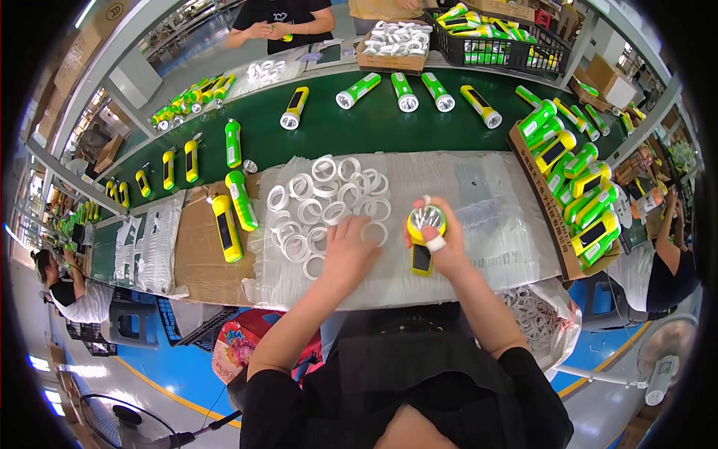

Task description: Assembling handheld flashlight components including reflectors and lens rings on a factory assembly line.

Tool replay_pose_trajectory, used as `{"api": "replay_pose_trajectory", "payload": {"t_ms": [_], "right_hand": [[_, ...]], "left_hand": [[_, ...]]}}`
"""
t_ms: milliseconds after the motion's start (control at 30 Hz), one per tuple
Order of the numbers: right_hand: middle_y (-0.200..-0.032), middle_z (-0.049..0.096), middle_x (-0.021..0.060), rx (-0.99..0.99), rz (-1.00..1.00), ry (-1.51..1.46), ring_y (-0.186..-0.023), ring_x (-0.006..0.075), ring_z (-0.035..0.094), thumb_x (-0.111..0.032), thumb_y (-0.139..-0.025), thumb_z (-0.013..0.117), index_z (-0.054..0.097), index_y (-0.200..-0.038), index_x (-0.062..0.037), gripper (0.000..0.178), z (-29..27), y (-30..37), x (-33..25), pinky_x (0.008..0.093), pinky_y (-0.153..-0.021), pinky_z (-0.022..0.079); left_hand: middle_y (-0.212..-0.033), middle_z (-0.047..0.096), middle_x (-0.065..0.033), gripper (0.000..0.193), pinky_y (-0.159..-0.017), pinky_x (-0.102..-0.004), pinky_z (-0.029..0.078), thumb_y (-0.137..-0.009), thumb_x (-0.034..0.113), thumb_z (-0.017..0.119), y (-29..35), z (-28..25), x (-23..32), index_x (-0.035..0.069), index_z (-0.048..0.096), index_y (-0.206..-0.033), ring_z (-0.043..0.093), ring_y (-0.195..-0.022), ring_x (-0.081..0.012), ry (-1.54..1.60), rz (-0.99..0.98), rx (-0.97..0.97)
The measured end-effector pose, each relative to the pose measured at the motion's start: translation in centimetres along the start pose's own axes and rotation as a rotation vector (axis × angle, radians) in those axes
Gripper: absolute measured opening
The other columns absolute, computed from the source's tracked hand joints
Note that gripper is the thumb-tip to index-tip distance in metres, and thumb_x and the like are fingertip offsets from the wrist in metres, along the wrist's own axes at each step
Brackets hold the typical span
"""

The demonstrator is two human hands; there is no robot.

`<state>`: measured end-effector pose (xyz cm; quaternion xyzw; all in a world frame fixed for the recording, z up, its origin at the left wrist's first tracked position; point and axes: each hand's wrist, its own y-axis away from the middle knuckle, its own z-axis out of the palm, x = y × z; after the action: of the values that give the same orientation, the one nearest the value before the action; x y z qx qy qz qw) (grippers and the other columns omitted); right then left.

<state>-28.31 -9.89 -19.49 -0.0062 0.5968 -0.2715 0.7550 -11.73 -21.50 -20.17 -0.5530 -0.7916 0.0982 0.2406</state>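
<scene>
My right hand (441, 238) is wrapped round a yellow flashlight (421, 260), its clear lens end facing up and a dark panel on its body. White wrappings cover some of that hand's fingertips. My left hand (350, 253) is at the near right side of a loose pile of white plastic rings (308, 200), its fingers curled. A white ring (384, 233) shows at its thumb side, seemingly pinched there; the thumb is partly hidden. The rings lie on a bench topped with clear plastic film (426, 179).
Beyond the bench runs a green conveyor (299, 146) carrying green and yellow flashlights. A cardboard box (550, 209) packed with flashlights stands at right. Several flashlights (226, 228) lie at left. A bag of rings (535, 318) hangs below the bench edge. Co-workers stand across.
</scene>
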Motion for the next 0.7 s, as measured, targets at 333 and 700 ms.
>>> {"api": "replay_pose_trajectory", "payload": {"t_ms": [333, 700], "right_hand": [[-0.092, 0.061, 0.0074, -0.105, 0.015, -0.055, -0.076, 0.0131, 0.06, -0.02, -0.093, 0.063, 0.046, -0.121, -0.0045, 0.037, -0.3, 0.3, 0.1, 0.0278, -0.067, 0.05], [-0.11, 0.057, 0.0073, -0.103, -0.01, 0.065, -0.101, 0.0145, 0.056, -0.033, -0.094, 0.062, 0.04, -0.131, -0.0045, 0.051, -1.0, 0.5, 0.5, 0.0302, -0.087, 0.046]], "left_hand": [[-0.108, 0.057, -0.0109, 0.028, -0.07, -0.0311, 0.05, -0.072, 0.013, 0.081, -3.5, -3.2, 2.3, 0.009, 0.072, -0.099, 0.06, -0.089, -0.0219, 0.769, -0.016, 0.269], [-0.107, 0.056, -0.0083, 0.042, -0.069, -0.0308, 0.048, -0.063, 0.018, 0.086, -4.4, -3.1, 2.5, 0.01, 0.072, -0.102, 0.057, -0.086, -0.0198, 0.628, 0.109, 0.2]]}}
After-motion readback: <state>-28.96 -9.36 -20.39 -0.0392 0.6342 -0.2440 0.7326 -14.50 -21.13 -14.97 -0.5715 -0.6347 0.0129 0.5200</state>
